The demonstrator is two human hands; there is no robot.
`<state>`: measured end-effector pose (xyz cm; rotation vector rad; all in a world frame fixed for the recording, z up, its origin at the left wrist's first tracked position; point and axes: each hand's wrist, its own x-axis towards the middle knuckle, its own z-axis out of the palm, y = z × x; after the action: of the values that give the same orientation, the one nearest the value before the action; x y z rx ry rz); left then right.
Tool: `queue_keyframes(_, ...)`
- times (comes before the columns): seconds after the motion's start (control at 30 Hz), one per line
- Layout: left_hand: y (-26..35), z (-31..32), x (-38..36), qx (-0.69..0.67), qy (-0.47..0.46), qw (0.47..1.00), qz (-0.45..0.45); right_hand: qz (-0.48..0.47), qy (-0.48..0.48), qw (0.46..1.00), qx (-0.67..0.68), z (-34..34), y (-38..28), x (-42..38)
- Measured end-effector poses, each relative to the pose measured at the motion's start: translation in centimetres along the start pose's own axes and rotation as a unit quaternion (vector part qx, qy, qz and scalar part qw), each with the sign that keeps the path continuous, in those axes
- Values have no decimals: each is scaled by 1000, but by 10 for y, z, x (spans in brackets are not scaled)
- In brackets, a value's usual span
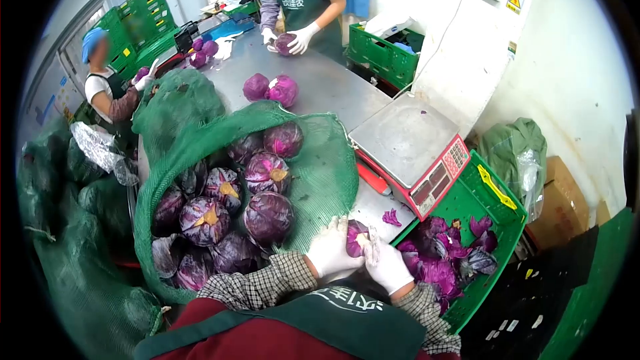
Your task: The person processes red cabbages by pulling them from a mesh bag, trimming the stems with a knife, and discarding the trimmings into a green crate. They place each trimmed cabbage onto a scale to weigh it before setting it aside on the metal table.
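Close to my body, a red cabbage point(355, 237) sits between my two white-gloved hands. My left hand point(333, 251) wraps round its left side. On its right side my right hand point(385, 261) presses with bent fingers; whether it also pinches a leaf is hard to see. Left of my hands, an opened green mesh sack point(327, 160) lies on the table with several red cabbages point(269, 218) in and on it. Purple leaves point(440, 260) fill the bottom of a green crate point(490, 210) at my right.
A red-edged scale point(413, 143) stands on the metal table point(320, 87), with a red-handled tool point(373, 179) beside it. Two trimmed cabbages point(270, 89) lie further back. One co-worker point(300, 7) holds a cabbage across the table; another person point(107, 87) stands left. Full mesh sacks point(87, 247) line my left.
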<state>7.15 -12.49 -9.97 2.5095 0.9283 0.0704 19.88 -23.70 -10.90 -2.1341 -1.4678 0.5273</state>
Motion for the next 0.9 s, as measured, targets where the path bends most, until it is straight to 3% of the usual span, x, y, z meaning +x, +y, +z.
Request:
queue_keyframes(0.07, 5, 1, 3, -8, 5, 1000, -8, -44, -15, 999, 11, -16, -1, 6)
queue_keyframes(0.13, 12, -3, 4, 3, 23, 1000, -2, 29, -68, 997, 28, -27, -2, 16)
queue_keyframes(0.17, 12, -3, 7, 1, 32, 999, 3, -34, -31, 998, 33, -14, 15, 22)
queue_keyframes(0.2, 12, -3, 6, -2, 39, 999, 6, -40, -26, 999, 17, -9, 22, 27)
queue_keyframes(0.27, 23, -2, -18, 21, 63, 991, 119, 78, -82, 993, -22, -24, 39, 47)
queue_keyframes(0.33, 5, 40, -32, 101, 195, 923, 317, -13, -4, 999, 39, -1, 81, 50)
queue_keyframes(0.37, 3, 33, -36, 107, 169, 931, 305, -63, 60, 988, 125, 17, 85, 46)
queue_keyframes(0.47, -39, 17, -27, -190, 56, 971, 131, -63, 104, 982, 143, 21, 56, 15)
queue_keyframes(0.5, -55, 5, -27, -249, -4, 965, 81, -62, 172, 979, 93, 42, 73, 9)
queue_keyframes(0.53, -59, -16, -28, -289, -66, 953, 64, -145, 222, 964, -36, 62, 107, 6)
queue_keyframes(0.57, -86, -10, -27, -252, -68, 963, 66, -45, 229, 934, 271, 62, 112, -12)
queue_keyframes(0.6, -111, 0, -28, -212, -74, 972, 67, 29, 239, 921, 307, 51, 113, -34)
queue_keyframes(0.73, -89, -3, -28, -113, -14, 982, 149, 256, 318, 903, 136, -14, 135, -104)
queue_keyframes(0.77, -80, 0, -22, -129, -7, 983, 131, 298, 336, 889, 92, -28, 136, -112)
queue_keyframes(0.83, -57, -5, -6, -62, -9, 995, 77, 179, 406, 893, -73, -25, 148, -109)
queue_keyframes(0.87, -41, -18, -1, -65, -36, 997, 36, 131, 378, 903, 158, -25, 129, -98)
queue_keyframes(0.9, -24, -36, 2, -18, -102, 994, -15, 103, 349, 851, 380, -24, 109, -88)
